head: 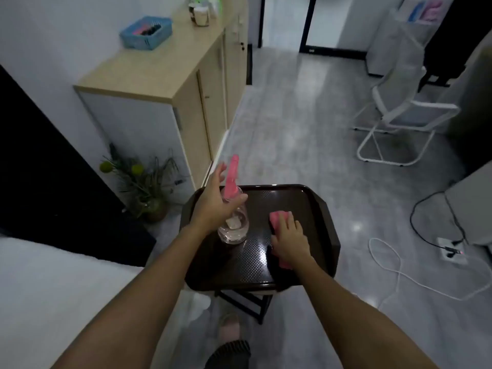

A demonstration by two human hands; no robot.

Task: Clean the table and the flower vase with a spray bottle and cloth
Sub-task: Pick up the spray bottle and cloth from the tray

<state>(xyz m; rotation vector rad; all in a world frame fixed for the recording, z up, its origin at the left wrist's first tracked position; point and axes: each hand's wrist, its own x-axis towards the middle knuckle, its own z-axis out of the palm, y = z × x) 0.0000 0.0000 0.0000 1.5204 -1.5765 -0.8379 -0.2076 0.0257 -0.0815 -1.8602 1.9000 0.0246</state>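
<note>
A: Tabletop [314,209]: small, dark, tray-like raised rim, textured surface with glare. Sits on a dark frame over grey floor.

B: Left hand?

A: Left hand [213,206] spread over the clear glass vase [235,230], fingers [219,173] apart and loose, thumb across the vase mouth. Not clamped on anything; whether the palm touches the rim, cannot tell.

B: And the vase itself?

A: Upright on the left half of the tabletop. Something pale lies at its bottom. A pink stem-like object [231,177] rises from its mouth, tilted away, blurred.

B: Right hand?

A: Right hand [288,239] lies flat, palm down, on the pink cloth [278,219], pressing it to the right half of the tabletop. Fingers extended, not curled round it. Cloth shows beyond the fingertips and at the wrist.

B: Surroundings?

A: Wooden cabinet [170,75] beyond on the left, blue basket [145,33] on top. Potted plant [143,187] on the floor beside it. White chair [399,115] to the right, white cable [394,267] on the floor.
</note>
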